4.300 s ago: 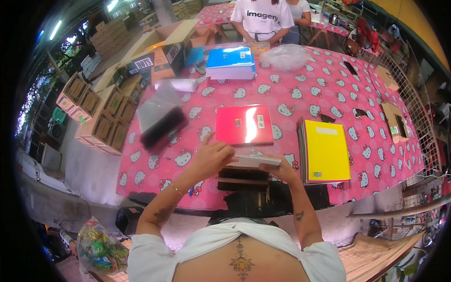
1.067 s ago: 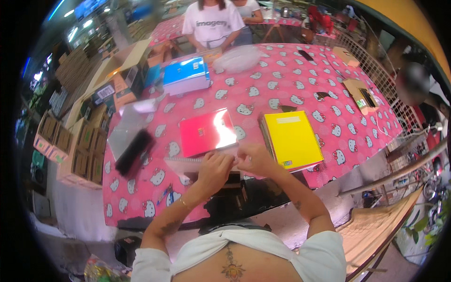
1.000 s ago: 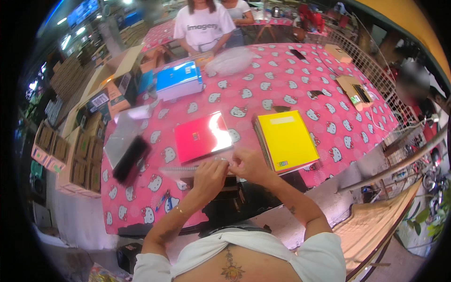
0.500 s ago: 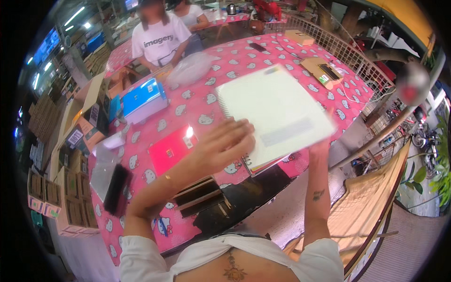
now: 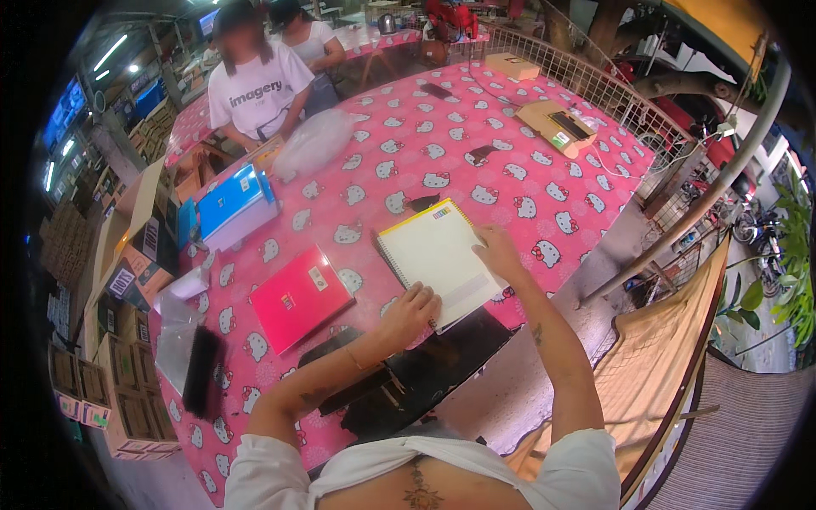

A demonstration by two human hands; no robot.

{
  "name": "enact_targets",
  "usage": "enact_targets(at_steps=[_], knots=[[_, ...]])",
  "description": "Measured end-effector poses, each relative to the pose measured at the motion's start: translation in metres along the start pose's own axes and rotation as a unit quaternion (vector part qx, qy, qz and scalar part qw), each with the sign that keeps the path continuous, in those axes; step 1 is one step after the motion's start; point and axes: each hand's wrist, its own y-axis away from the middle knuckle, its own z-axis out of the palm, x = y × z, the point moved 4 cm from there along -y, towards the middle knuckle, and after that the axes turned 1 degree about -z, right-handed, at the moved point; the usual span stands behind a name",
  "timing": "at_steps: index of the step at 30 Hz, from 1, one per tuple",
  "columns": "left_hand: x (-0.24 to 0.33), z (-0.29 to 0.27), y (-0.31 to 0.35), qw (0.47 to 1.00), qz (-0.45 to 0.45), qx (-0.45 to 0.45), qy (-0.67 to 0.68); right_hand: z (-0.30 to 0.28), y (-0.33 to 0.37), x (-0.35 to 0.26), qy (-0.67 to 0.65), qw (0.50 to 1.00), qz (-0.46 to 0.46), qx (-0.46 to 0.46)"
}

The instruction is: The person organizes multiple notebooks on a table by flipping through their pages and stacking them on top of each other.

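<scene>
Hands first: the left hand (image 5: 410, 311) lies knuckles-up on the near corner of a white spiral-bound notebook (image 5: 440, 259), fingers curled loosely over its edge rather than clamped, and the right hand (image 5: 495, 249) rests flat and open on the notebook's right margin, gripping nothing. Whether the left fingers actually pinch the cover cannot be told. The notebook lies on the pink patterned tablecloth (image 5: 510, 170) near the table's front edge, its yellow cover showing as a thin border along the far side, its wire spine on the left. Below the left forearm, dark flat items (image 5: 399, 382) overhang the table's near edge. Just left of the notebook, apart from it, lies a red folder (image 5: 299, 297). Farther left, a black brush-like object (image 5: 201, 371) sits in clear plastic wrap. Beyond, a blue-topped box (image 5: 231, 202) stands near cardboard cartons, and a crumpled clear bag (image 5: 313, 143) lies before a seated person in a white shirt (image 5: 255, 92).
</scene>
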Motion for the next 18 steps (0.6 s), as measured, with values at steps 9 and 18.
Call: enact_targets(at_steps=[9,18], knots=[[-0.094,-0.007,-0.059,0.990,-0.140,0.014,0.028,0.055,0.153,-0.072,-0.473,0.673,0.370,0.432],[-0.189,0.043,-0.115,0.930,-0.319,-0.138,0.123,0.102,0.078,-0.067,-0.620,0.530,0.478,0.327]])
